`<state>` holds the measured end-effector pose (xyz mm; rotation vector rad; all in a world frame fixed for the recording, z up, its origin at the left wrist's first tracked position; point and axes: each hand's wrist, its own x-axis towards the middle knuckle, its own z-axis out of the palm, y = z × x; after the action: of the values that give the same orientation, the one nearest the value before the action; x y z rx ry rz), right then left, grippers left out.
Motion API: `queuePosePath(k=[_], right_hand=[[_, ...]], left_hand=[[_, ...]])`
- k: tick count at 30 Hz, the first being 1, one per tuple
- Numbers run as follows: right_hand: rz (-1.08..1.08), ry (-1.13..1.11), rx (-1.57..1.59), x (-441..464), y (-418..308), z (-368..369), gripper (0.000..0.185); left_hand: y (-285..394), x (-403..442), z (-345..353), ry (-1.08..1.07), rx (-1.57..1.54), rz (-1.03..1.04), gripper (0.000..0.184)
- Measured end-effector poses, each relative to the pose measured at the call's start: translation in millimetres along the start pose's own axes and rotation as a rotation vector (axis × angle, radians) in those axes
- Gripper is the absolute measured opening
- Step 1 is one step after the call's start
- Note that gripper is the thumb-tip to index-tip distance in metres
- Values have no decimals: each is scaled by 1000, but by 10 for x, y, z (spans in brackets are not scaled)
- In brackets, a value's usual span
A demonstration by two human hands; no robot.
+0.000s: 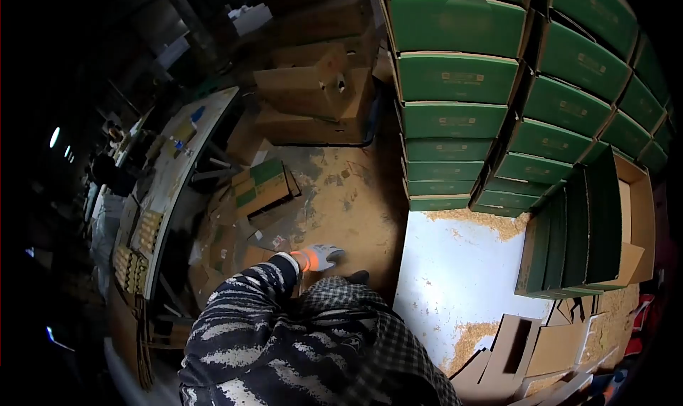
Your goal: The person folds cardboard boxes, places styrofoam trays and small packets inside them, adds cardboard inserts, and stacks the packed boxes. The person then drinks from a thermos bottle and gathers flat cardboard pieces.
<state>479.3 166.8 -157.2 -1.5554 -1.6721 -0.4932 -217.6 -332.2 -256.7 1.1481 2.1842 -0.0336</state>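
My left hand, in a grey work glove with an orange cuff, hangs in front of my body above the brown floor. Its fingers point to the right, loosely apart, and nothing shows in them. A green-and-brown cardboard box lies on the floor beyond it, among flattened cardboard scraps. My right hand is out of view. A dark, white-patterned sleeve and a checkered cloth cover my arm and front.
Tall stacks of green boxes stand at the right, beside a white board strewn with shavings. Nested open boxes and cardboard pieces lie nearer. A long table with egg trays runs along the left; brown cartons sit behind.
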Motion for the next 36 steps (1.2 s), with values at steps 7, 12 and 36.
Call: queuePosePath(k=[7, 12, 36], right_hand=[[-87, -249, 300, -1224, -2086, -264, 71], [-154, -280, 405, -1458, -3003, -491, 72], [-994, -1763, 720, -5135, -10068, 694, 86]], left_hand=[[-463, -257, 85, -17, -307, -206, 50], [-1193, -272, 396, 171, -509, -266, 44], [-6861, -1140, 2609, 997, -1582, -947, 46]])
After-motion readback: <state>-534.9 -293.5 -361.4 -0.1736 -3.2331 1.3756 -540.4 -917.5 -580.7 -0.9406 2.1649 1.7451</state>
